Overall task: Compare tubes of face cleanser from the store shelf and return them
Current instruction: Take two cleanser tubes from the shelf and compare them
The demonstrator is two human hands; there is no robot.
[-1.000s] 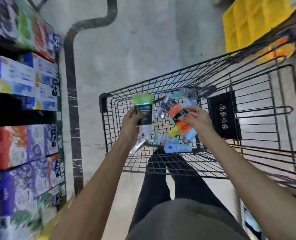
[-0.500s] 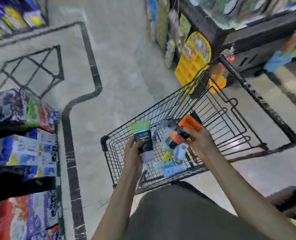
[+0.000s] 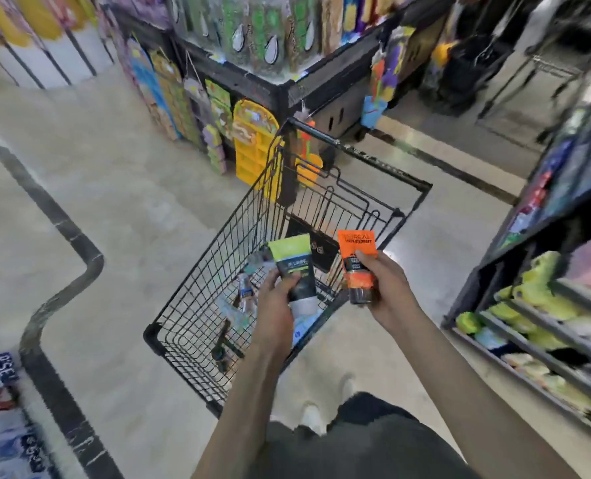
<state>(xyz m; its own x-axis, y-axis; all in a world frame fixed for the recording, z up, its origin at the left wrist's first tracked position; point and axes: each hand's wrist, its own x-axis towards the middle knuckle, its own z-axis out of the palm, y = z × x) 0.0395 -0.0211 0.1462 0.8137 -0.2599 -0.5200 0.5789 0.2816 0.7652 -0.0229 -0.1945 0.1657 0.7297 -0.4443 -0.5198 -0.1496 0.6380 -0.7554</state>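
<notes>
Left hand (image 3: 276, 299) wrapped around green-and-black tube (image 3: 295, 271), fingers closed on its lower body, crimped end up. Right hand (image 3: 385, 288) clamped on orange tube (image 3: 357, 264), dark cap down, thumb across the front label. Both tubes held upright, side by side but apart, above the near end of the black wire cart (image 3: 197, 305) (brand text on orange one partly legible, rest blurred). More tubes and small bottles (image 3: 244, 292) lying loose on the cart floor, toward its near-left corner. Store shelf (image 3: 542, 344) with yellow-green packs off to the right, well apart from both hands.
</notes>
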